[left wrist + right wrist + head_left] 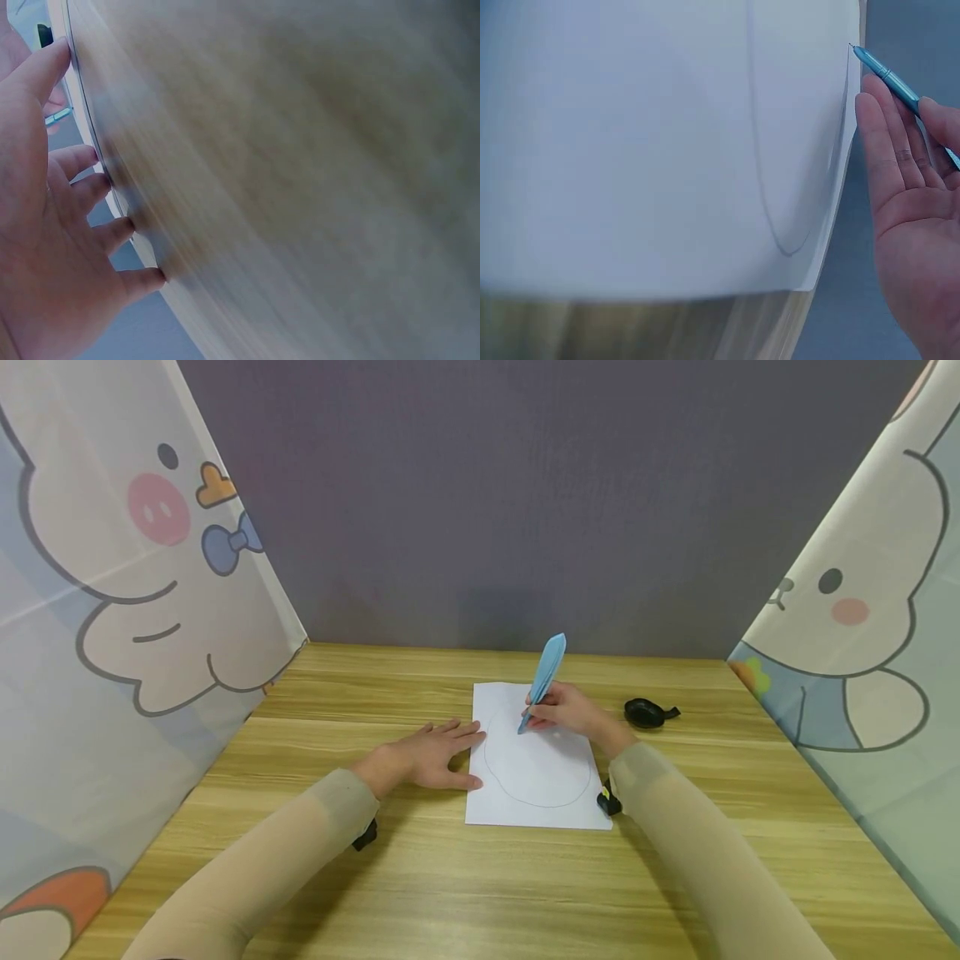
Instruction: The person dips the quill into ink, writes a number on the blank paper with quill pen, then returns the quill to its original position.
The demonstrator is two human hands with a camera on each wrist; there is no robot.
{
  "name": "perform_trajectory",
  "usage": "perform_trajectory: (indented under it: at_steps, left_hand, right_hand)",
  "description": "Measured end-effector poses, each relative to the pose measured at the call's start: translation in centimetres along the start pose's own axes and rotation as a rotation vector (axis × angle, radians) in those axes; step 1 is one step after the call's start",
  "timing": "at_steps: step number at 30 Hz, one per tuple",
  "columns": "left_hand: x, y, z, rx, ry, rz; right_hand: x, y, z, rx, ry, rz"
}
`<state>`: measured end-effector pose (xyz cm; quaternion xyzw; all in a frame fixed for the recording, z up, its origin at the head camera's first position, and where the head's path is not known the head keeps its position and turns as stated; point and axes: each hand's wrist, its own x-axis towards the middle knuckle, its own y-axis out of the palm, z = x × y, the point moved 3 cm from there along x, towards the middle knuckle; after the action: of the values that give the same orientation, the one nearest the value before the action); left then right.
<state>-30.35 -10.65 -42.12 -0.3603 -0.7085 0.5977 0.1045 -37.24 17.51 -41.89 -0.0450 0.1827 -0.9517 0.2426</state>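
A white sheet of paper (536, 777) lies on the table with a large, thin, rounded outline drawn on it. My right hand (572, 710) pinches a blue pen (548, 664) with a feather-shaped upper end, over the upper part of the sheet. In the right wrist view the pen's teal barrel (894, 84) sits between thumb and fingers, its tip right at the drawn line near the far side of the paper. My left hand (431, 758) lies with spread, straight fingers along the paper's left edge, fingertips resting on it.
To the right of the paper lies a small round black object (645, 713) with a short strap. Small black devices (609, 798) show at both wrists. The wood-grain table (465, 893) meets a dark grey panel (480, 510) behind and cartoon-printed cloths (855, 635) at both sides.
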Motion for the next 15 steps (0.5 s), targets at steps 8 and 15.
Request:
perform_trajectory:
  at_steps: [8,15]
  left_hand:
    - [0.0,0.0,0.1,-0.008,-0.011,-0.002]
    - [0.1,-0.1,-0.1,0.006,-0.013,-0.005]
  right_hand:
    - [0.3,1.1,0.7,0.013,-0.003,0.032]
    - [0.6,1.9,1.0,0.005,-0.006,0.051]
